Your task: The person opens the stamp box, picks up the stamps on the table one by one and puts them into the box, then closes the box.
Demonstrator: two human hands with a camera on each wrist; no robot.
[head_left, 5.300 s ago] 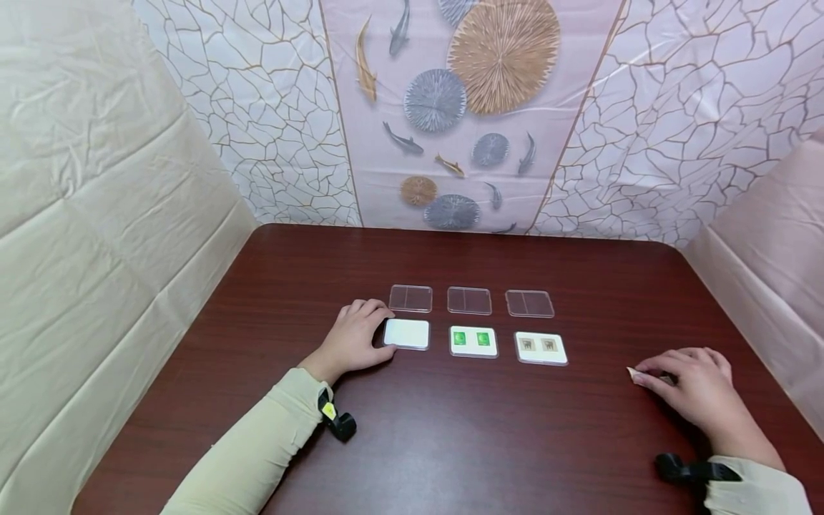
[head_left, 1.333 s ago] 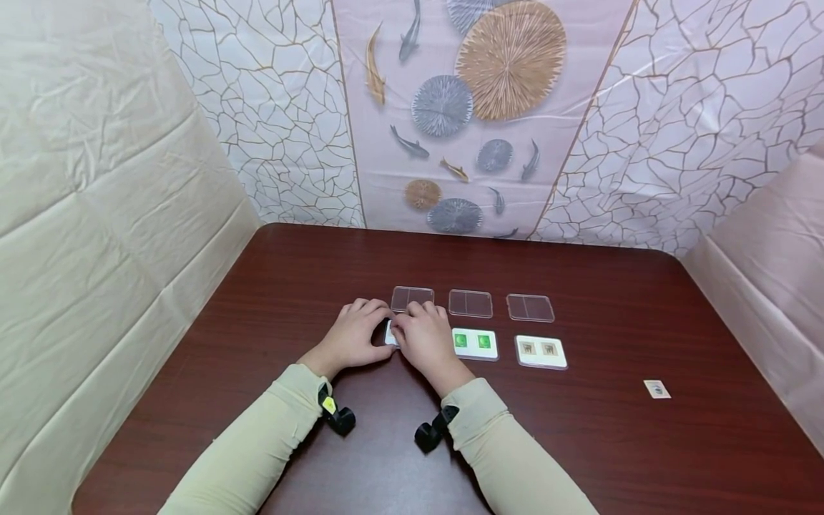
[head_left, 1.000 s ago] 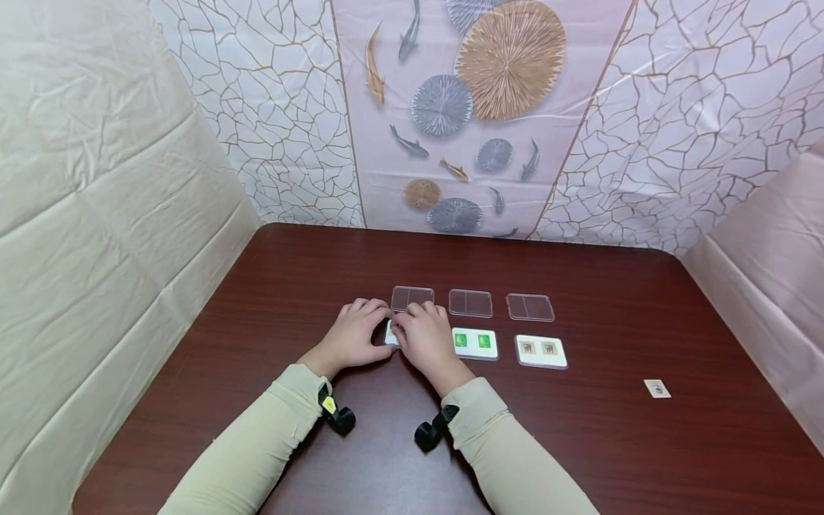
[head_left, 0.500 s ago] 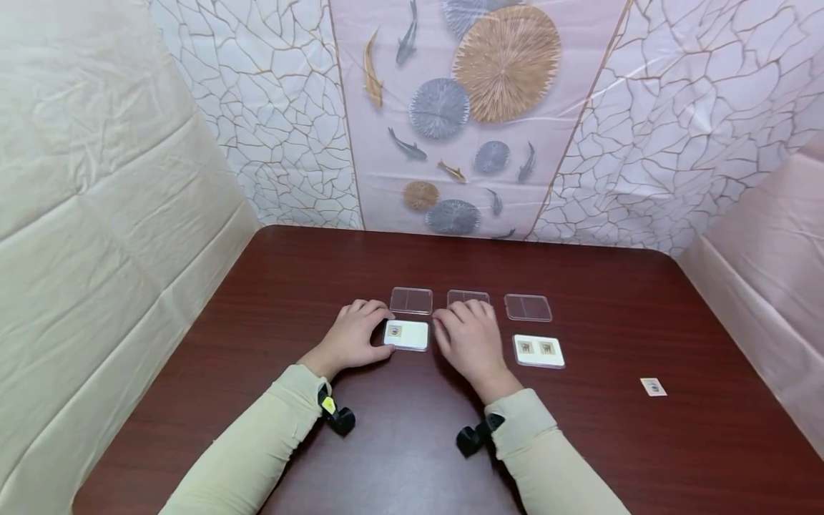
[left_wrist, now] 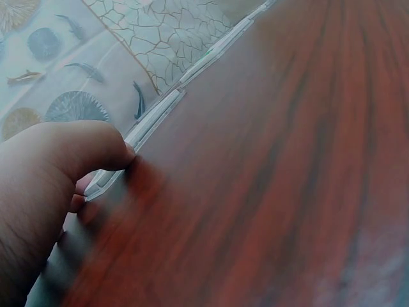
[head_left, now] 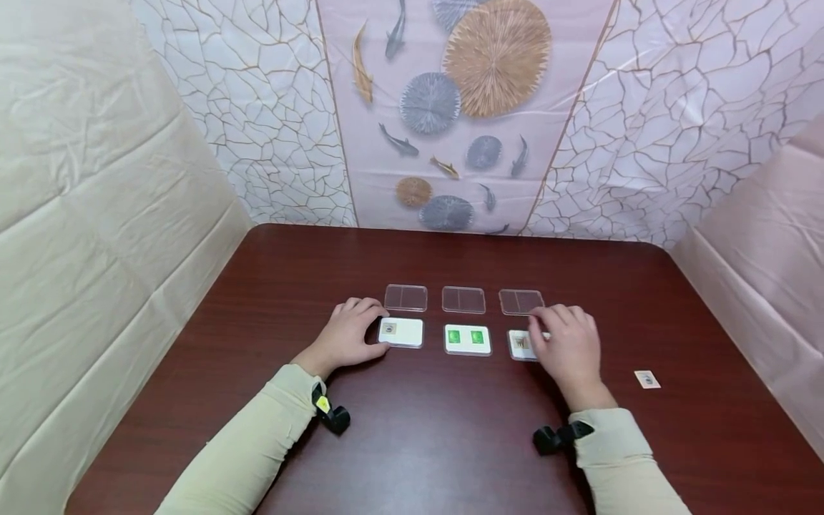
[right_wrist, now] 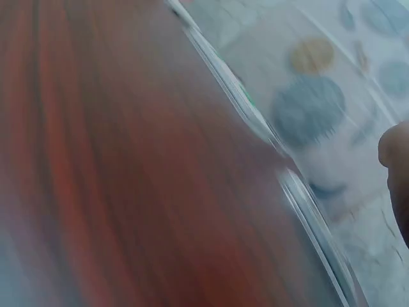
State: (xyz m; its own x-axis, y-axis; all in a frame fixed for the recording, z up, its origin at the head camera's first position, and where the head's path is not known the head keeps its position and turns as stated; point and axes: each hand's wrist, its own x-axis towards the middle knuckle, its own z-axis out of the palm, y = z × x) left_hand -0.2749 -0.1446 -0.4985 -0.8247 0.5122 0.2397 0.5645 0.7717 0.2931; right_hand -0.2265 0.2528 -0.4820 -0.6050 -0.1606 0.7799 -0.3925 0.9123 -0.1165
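My left hand (head_left: 344,337) holds the left end of a flat clear case (head_left: 409,334) with a white insert, thumb at the near edge and fingers at the far one. A small stamp-like square (head_left: 389,329) lies on its left half. In the left wrist view the thumb (left_wrist: 102,144) bears on the case's edge. My right hand (head_left: 568,350) hovers over the right case (head_left: 518,355), hiding its right half; nothing shows in its fingers. The middle case (head_left: 467,350) bears two green squares. Farther right a loose stamp-like square (head_left: 646,380) lies on the table.
Three clear lids, left (head_left: 406,297), middle (head_left: 463,300) and right (head_left: 518,302), lie in a row behind the cases. The dark red wooden table (head_left: 412,443) meets patterned cloth at the back and plain cloth at the sides.
My right hand put down the loose square at the right, then worked at the left case, where one square now lies. It has since moved right, past the middle case. The left hand stays.
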